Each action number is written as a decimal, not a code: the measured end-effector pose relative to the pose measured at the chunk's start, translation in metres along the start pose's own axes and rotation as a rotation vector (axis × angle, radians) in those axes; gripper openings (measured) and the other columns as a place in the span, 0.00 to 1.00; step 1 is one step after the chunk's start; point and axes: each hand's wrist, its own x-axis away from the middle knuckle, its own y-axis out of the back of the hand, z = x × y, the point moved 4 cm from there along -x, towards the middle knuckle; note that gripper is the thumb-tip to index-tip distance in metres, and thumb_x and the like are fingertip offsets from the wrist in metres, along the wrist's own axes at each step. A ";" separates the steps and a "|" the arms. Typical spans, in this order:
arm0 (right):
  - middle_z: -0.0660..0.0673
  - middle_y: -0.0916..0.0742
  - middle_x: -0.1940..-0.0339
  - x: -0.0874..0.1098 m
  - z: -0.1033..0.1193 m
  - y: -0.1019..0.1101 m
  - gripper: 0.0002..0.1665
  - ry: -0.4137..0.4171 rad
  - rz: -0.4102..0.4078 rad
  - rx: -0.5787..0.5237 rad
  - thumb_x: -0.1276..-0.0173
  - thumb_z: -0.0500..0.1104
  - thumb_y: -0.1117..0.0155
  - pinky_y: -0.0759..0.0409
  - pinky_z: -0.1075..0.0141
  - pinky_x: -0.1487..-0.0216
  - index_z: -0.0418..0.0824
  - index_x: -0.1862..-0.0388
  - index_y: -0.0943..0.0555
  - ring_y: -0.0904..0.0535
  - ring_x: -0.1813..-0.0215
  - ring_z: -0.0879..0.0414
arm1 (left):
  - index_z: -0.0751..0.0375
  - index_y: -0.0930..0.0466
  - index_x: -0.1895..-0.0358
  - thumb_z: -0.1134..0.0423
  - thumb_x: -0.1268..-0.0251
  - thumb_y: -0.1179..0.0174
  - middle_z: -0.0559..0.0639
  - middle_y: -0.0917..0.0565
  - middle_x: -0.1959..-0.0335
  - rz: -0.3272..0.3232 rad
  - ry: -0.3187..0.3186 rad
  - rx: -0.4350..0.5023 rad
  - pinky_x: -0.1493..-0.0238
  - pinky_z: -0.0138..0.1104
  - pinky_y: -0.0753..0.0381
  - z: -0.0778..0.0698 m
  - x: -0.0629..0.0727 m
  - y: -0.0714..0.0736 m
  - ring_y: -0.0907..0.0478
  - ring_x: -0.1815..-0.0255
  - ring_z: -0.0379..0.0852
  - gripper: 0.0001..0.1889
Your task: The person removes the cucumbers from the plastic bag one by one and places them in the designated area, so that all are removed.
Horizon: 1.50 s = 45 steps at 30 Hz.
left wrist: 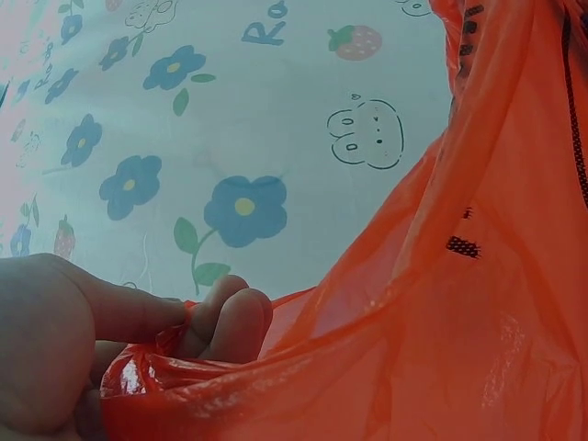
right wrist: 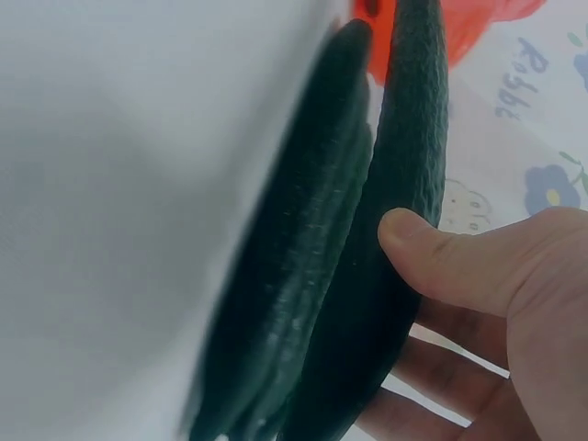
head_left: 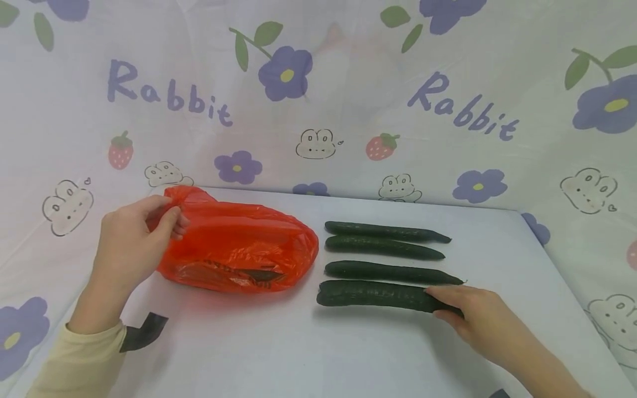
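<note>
A red plastic bag (head_left: 239, 232) lies on the left half of the table. My left hand (head_left: 131, 237) pinches the bag's gathered edge at its left end; the left wrist view shows the thin plastic (left wrist: 514, 322) between thumb and fingers. Through the bag's front side a dark green shape (head_left: 262, 274) shows, mostly hidden. My right hand (head_left: 480, 315) grips the right end of the nearest cucumber (head_left: 373, 294), thumb on one side and fingers on the other. Behind it, several more cucumbers (head_left: 388, 271) lie side by side, roughly parallel.
The white table (head_left: 298, 354) meets a patterned cloth (head_left: 348, 99) at the back, printed with flowers, rabbits and strawberries. A dark strap (head_left: 144, 333) sticks out from the left sleeve (head_left: 82, 359) over the table.
</note>
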 end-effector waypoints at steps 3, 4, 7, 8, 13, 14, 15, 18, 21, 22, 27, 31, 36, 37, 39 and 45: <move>0.49 0.07 0.53 0.004 0.000 -0.007 0.28 0.010 0.011 -0.005 0.48 0.33 0.12 0.11 0.52 0.52 0.39 0.46 0.08 0.09 0.53 0.49 | 0.69 0.13 0.42 0.64 0.17 0.40 0.55 0.10 0.66 -0.007 -0.010 0.001 0.60 0.13 0.30 0.000 0.000 0.000 0.11 0.64 0.55 0.13; 0.49 0.07 0.53 0.005 0.000 -0.009 0.27 0.004 0.027 -0.010 0.47 0.33 0.12 0.11 0.52 0.52 0.39 0.46 0.09 0.09 0.52 0.48 | 0.69 0.13 0.42 0.64 0.17 0.40 0.55 0.10 0.66 -0.010 -0.013 -0.001 0.60 0.13 0.30 -0.001 0.000 0.000 0.11 0.64 0.55 0.13; 0.49 0.06 0.53 0.008 0.000 -0.015 0.25 -0.021 0.081 -0.027 0.44 0.34 0.14 0.11 0.52 0.51 0.39 0.45 0.09 0.08 0.52 0.48 | 0.69 0.13 0.42 0.64 0.17 0.40 0.55 0.10 0.66 -0.009 -0.021 -0.001 0.60 0.14 0.29 -0.001 -0.001 -0.001 0.11 0.64 0.55 0.13; 0.48 0.06 0.53 0.008 0.000 -0.017 0.25 -0.033 0.101 -0.033 0.43 0.34 0.14 0.11 0.52 0.51 0.38 0.45 0.09 0.08 0.51 0.48 | 0.69 0.13 0.42 0.63 0.17 0.40 0.54 0.10 0.66 -0.007 -0.019 -0.002 0.60 0.14 0.29 0.000 -0.001 -0.001 0.11 0.64 0.55 0.13; 0.48 0.07 0.51 0.009 0.000 -0.024 0.22 -0.070 0.167 -0.033 0.39 0.36 0.16 0.12 0.52 0.49 0.37 0.44 0.09 0.09 0.49 0.47 | 0.68 0.13 0.42 0.63 0.17 0.40 0.54 0.10 0.66 -0.004 -0.012 -0.008 0.60 0.14 0.29 0.000 0.000 -0.001 0.11 0.64 0.55 0.14; 0.47 0.07 0.51 0.009 0.000 -0.025 0.22 -0.068 0.168 -0.029 0.39 0.36 0.15 0.12 0.52 0.49 0.37 0.44 0.09 0.09 0.49 0.47 | 0.69 0.13 0.42 0.63 0.17 0.40 0.54 0.10 0.66 -0.006 -0.012 -0.008 0.60 0.14 0.30 0.000 0.000 -0.001 0.11 0.64 0.55 0.14; 0.47 0.07 0.51 0.010 0.000 -0.026 0.22 -0.066 0.169 -0.026 0.38 0.36 0.15 0.12 0.52 0.49 0.37 0.45 0.09 0.09 0.48 0.47 | 0.69 0.13 0.42 0.63 0.17 0.40 0.55 0.10 0.66 -0.007 -0.014 -0.007 0.60 0.14 0.30 0.000 0.000 -0.001 0.11 0.64 0.55 0.14; 0.46 0.07 0.51 0.010 -0.001 -0.028 0.22 -0.054 0.163 -0.021 0.39 0.37 0.15 0.12 0.51 0.49 0.36 0.45 0.09 0.09 0.48 0.46 | 0.69 0.14 0.41 0.64 0.17 0.40 0.55 0.10 0.66 -0.010 -0.016 -0.005 0.60 0.13 0.30 0.000 0.001 -0.001 0.11 0.64 0.56 0.14; 0.46 0.07 0.51 0.011 -0.001 -0.030 0.23 -0.038 0.144 -0.017 0.39 0.36 0.15 0.12 0.51 0.49 0.36 0.44 0.09 0.09 0.49 0.46 | 0.69 0.14 0.41 0.64 0.17 0.39 0.56 0.10 0.65 -0.009 -0.015 -0.007 0.60 0.13 0.30 0.000 0.001 -0.001 0.11 0.64 0.56 0.14; 0.47 0.07 0.51 0.012 -0.002 -0.031 0.24 -0.033 0.138 -0.016 0.40 0.36 0.15 0.12 0.51 0.50 0.37 0.44 0.09 0.09 0.49 0.46 | 0.69 0.14 0.41 0.64 0.18 0.39 0.56 0.10 0.65 -0.009 -0.013 -0.008 0.60 0.13 0.31 0.001 0.001 -0.001 0.11 0.64 0.56 0.14; 0.47 0.07 0.52 0.013 -0.002 -0.033 0.24 -0.017 0.116 -0.001 0.41 0.36 0.14 0.12 0.51 0.50 0.38 0.44 0.09 0.09 0.50 0.47 | 0.69 0.14 0.41 0.64 0.17 0.39 0.56 0.10 0.65 -0.010 -0.012 -0.016 0.59 0.13 0.30 0.001 0.001 -0.001 0.11 0.64 0.56 0.14; 0.47 0.07 0.52 0.015 -0.003 -0.036 0.25 -0.026 0.113 0.010 0.41 0.36 0.14 0.12 0.50 0.50 0.39 0.44 0.09 0.09 0.50 0.47 | 0.69 0.14 0.41 0.63 0.17 0.40 0.55 0.10 0.65 -0.009 -0.005 -0.024 0.54 0.29 0.15 0.000 0.001 0.000 0.11 0.63 0.55 0.14; 0.46 0.07 0.52 0.016 -0.004 -0.038 0.25 -0.048 0.115 0.025 0.41 0.37 0.14 0.12 0.49 0.51 0.40 0.43 0.09 0.09 0.50 0.46 | 0.69 0.14 0.41 0.63 0.17 0.40 0.56 0.10 0.65 -0.007 -0.006 -0.022 0.50 0.45 0.11 -0.001 0.001 0.001 0.11 0.63 0.55 0.14; 0.46 0.07 0.52 0.016 -0.004 -0.038 0.25 -0.052 0.114 0.026 0.41 0.37 0.13 0.12 0.49 0.51 0.40 0.43 0.09 0.09 0.50 0.46 | 0.69 0.13 0.42 0.63 0.17 0.40 0.56 0.10 0.65 -0.007 -0.009 -0.020 0.51 0.39 0.12 -0.001 0.000 0.001 0.11 0.63 0.55 0.14; 0.46 0.07 0.52 0.017 -0.004 -0.038 0.26 -0.061 0.111 0.028 0.42 0.38 0.13 0.12 0.48 0.51 0.41 0.43 0.09 0.10 0.50 0.46 | 0.68 0.13 0.42 0.63 0.17 0.40 0.55 0.10 0.65 -0.010 -0.014 -0.018 0.54 0.25 0.18 -0.001 0.000 0.001 0.11 0.64 0.55 0.13; 0.46 0.08 0.52 0.017 -0.002 -0.037 0.26 -0.117 0.140 0.042 0.43 0.40 0.12 0.12 0.47 0.50 0.43 0.44 0.08 0.10 0.49 0.45 | 0.67 0.13 0.43 0.64 0.17 0.40 0.54 0.10 0.66 -0.015 -0.022 -0.008 0.58 0.15 0.29 -0.002 0.001 0.002 0.10 0.65 0.54 0.13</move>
